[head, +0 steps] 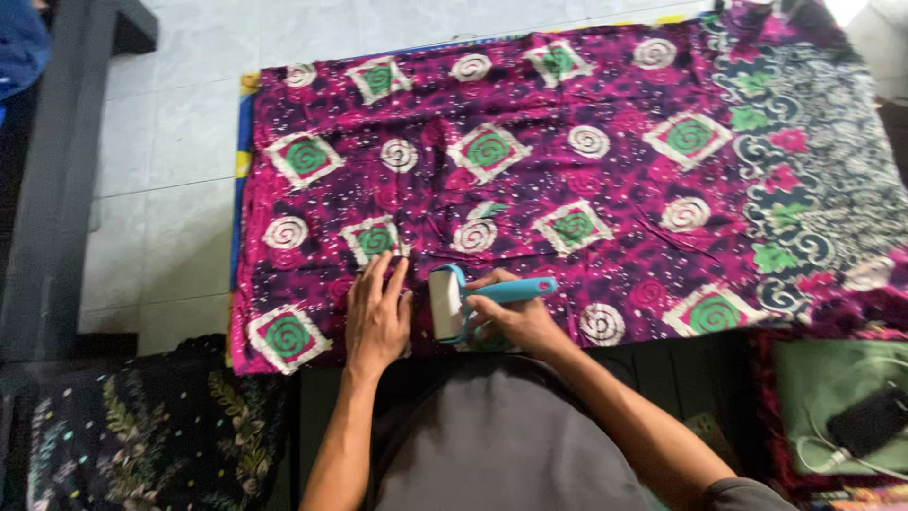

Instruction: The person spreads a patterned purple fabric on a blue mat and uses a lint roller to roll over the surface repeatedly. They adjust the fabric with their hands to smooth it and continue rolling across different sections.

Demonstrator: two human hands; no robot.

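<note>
Gripping a lint roller [448,303] by its blue handle in the right hand [515,317], fingers curled snugly round it; handle running out to the right, white roller drum lying with its long axis near-to-far, resting on the cloth [605,180] at the near edge; pressing the left hand [376,317] flat on the cloth just left of the drum, fingers spread and pointing to the far side, holding nothing; drum sitting between the two hands, almost touching the left one, so the right hand being the one actually on the tool.

Spreading away to the far side and to the right, the purple-pink patterned cloth with green squares and white spirals, wrinkled in places, with a raised fold just beyond the drum; lying on a tiled floor [170,142], apparently over a mat whose blue and yellow edge is showing at the left; sitting at the near right, a dark phone [868,421] with a white cable on a green surface; lying at the near left, a dark flowered fabric [142,435]; nothing else crowding the roller.
</note>
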